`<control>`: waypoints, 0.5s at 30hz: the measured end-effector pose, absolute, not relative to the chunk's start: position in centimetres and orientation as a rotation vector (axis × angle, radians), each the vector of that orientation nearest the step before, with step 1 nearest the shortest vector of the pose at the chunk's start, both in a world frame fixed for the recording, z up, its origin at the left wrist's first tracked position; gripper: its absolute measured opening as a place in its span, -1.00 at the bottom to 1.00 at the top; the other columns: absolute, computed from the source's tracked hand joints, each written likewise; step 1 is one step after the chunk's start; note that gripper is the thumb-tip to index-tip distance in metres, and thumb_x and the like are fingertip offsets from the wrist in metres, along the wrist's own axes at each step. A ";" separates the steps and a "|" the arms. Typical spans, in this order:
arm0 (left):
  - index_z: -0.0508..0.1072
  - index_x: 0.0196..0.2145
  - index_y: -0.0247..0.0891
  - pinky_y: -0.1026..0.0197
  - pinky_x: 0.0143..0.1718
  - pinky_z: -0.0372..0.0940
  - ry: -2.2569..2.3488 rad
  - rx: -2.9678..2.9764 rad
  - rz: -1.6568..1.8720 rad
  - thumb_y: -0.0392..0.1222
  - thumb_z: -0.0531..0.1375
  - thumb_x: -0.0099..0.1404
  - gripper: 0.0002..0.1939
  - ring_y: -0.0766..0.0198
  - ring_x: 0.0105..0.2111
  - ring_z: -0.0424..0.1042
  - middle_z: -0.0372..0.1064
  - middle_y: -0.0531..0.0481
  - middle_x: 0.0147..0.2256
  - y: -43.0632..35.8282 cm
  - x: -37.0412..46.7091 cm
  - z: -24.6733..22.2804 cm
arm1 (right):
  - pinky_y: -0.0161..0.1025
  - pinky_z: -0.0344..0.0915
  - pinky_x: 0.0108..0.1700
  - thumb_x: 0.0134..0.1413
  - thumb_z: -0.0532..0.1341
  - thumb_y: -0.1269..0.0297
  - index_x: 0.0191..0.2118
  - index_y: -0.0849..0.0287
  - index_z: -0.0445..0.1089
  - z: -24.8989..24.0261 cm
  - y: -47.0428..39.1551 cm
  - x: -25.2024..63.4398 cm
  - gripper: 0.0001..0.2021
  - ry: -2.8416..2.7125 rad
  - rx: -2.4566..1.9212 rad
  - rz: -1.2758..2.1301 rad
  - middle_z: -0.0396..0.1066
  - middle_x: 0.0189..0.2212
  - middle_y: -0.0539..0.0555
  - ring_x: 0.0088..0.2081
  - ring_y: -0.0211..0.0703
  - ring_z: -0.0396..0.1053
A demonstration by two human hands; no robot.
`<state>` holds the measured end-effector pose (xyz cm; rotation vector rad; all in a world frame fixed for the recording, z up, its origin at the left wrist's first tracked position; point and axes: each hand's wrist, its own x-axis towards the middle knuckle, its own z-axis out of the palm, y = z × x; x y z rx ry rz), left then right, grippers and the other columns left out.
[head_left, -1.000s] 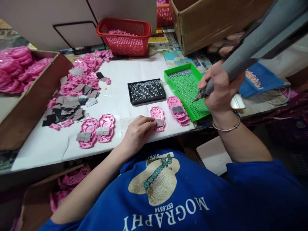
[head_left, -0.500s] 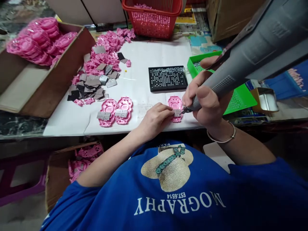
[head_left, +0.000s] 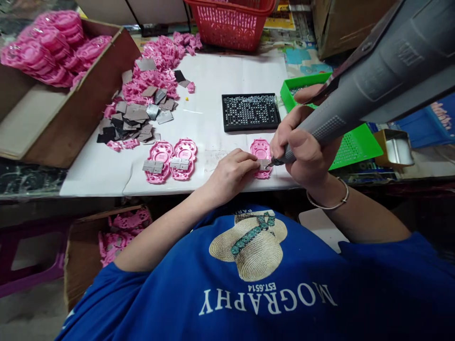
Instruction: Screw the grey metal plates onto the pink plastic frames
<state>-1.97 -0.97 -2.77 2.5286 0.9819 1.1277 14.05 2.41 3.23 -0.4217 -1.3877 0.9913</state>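
My right hand (head_left: 305, 147) is wrapped round a grey electric screwdriver (head_left: 330, 116). Its tip touches a small grey metal plate (head_left: 263, 165), which lies across a pink plastic part (head_left: 260, 148) near the table's front edge. From the left, my left hand (head_left: 232, 173) presses its fingertips on that plate and the part's left side. Two more pink parts lie side by side to the left, a grey plate (head_left: 179, 164) on the nearer one (head_left: 185, 149) and another (head_left: 153, 166) on the farther one (head_left: 161, 150).
Behind stands a black screw tray (head_left: 250, 112), with a green tray (head_left: 359, 144) to the right. Pink pieces (head_left: 156, 80) and metal plates (head_left: 137, 116) are heaped at left, beside a cardboard box (head_left: 81, 90). A red basket (head_left: 232, 26) stands at the back.
The view has shifted slightly, so the table's things appear a little higher. Both hands keep nearly the same pose, with the screwdriver tip still at the plate.
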 end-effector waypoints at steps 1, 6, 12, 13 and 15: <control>0.49 -0.20 -0.31 0.20 -0.19 0.39 0.982 2.529 1.124 -0.30 0.15 0.42 -0.89 0.24 -0.21 0.44 0.52 -0.12 -0.19 -1.0 -2.0 -2.8 | -0.26 0.17 -0.60 0.06 0.35 0.16 -0.07 0.00 0.31 3.1 2.4 14.0 -0.67 -1.401 -0.431 0.983 0.26 -0.56 -0.18 -0.66 -0.33 0.15; 0.49 -0.23 -0.31 0.21 -0.23 0.38 0.979 2.540 1.151 -0.30 0.15 0.41 -0.89 0.25 -0.25 0.43 0.52 -0.12 -0.22 -0.8 -1.9 -2.9 | -0.30 0.17 -0.59 0.03 0.34 0.00 -0.18 -0.02 0.20 2.3 2.6 13.7 -0.64 -1.423 -0.491 0.981 0.19 -0.58 -0.19 -0.66 -0.36 0.11; 0.51 -0.20 -0.32 0.22 -0.21 0.39 0.949 2.539 1.159 -0.32 0.16 0.40 -0.89 0.24 -0.22 0.45 0.52 -0.14 -0.19 -0.8 -2.0 -2.7 | -0.29 0.17 -0.63 0.06 0.34 0.18 -0.08 0.02 0.30 3.8 2.9 14.4 -0.68 -1.376 -0.395 1.075 0.29 -0.57 -0.18 -0.69 -0.35 0.16; 0.50 -0.19 -0.31 0.21 -0.20 0.40 0.944 2.536 1.152 -0.32 0.16 0.41 -0.88 0.24 -0.21 0.45 0.52 -0.14 -0.18 -0.9 -2.0 -2.7 | -0.28 0.15 -0.64 0.06 0.34 0.18 -0.08 0.01 0.32 4.5 3.0 14.9 -0.68 -1.370 -0.401 1.043 0.30 -0.56 -0.17 -0.69 -0.34 0.17; 0.50 -0.16 -0.31 0.21 -0.20 0.40 0.945 2.534 1.139 -0.33 0.15 0.41 -0.87 0.25 -0.22 0.46 0.52 -0.14 -0.18 -0.9 -2.1 -2.6 | -0.27 0.11 -0.66 0.06 0.35 0.16 -0.08 -0.01 0.35 5.8 3.3 16.2 -0.69 -1.365 -0.443 0.939 0.30 -0.57 -0.15 -0.68 -0.32 0.17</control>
